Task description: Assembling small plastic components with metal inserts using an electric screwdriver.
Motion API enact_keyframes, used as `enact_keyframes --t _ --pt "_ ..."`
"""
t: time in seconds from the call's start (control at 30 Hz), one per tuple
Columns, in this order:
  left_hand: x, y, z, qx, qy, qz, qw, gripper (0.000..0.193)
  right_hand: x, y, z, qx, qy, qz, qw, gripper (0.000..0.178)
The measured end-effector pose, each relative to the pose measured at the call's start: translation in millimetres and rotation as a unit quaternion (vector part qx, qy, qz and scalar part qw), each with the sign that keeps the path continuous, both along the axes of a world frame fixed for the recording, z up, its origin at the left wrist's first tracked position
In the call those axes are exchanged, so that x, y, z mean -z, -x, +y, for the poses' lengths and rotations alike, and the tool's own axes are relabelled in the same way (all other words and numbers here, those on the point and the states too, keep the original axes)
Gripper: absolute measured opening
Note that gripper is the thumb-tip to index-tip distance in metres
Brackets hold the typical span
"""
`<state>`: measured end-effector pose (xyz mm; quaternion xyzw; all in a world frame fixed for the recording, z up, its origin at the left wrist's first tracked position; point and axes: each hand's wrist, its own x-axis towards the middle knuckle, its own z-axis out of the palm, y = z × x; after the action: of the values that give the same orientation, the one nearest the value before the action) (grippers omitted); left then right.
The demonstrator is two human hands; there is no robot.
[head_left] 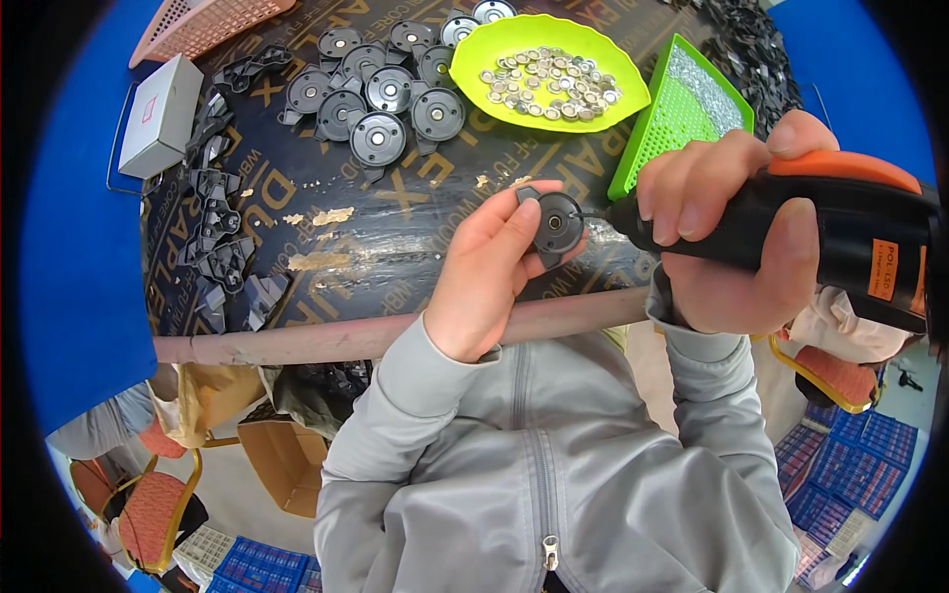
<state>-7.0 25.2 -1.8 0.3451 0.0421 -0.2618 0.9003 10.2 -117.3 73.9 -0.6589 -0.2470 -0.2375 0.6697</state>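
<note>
Over the table's near edge, my left hand grips a small dark grey round plastic part between thumb and fingers, its disc facing up. My right hand is wrapped round a black and orange electric screwdriver, held sideways. The tool's thin bit reaches left to the part's upper right edge; whether it sits in a hole I cannot tell. Beyond my hands, a yellow-green leaf-shaped bowl holds many small round metal pieces. Right of it, a green perforated basket holds small silvery pieces.
Several grey round assemblies are grouped at the back left of the patterned black table. Black plastic pieces lie along the left side, near a white box and a pink basket. More black pieces are heaped back right.
</note>
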Motion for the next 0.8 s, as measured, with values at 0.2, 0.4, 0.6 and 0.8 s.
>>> enact_keyframes --t 0.2,0.4,0.6,0.8 --pt "3.0 -0.3 0.2 0.004 -0.006 0.002 1.0 0.03 -4.3 0.5 1.9 -0.077 0.024 0.055 0.995 0.03" --pt "2.2 -0.6 -0.1 -0.002 -0.016 0.007 1.0 0.029 5.5 -3.4 1.9 -0.1 0.016 0.039 0.994 0.027" --pt "1.3 -0.1 -0.3 -0.011 -0.027 0.014 0.999 0.029 4.5 -0.4 2.6 -0.097 0.011 0.051 0.994 0.026" --pt "2.6 -1.6 0.0 -0.023 -0.018 -0.001 1.0 0.031 -3.2 4.4 -1.7 -0.05 -0.11 0.004 0.993 0.037"
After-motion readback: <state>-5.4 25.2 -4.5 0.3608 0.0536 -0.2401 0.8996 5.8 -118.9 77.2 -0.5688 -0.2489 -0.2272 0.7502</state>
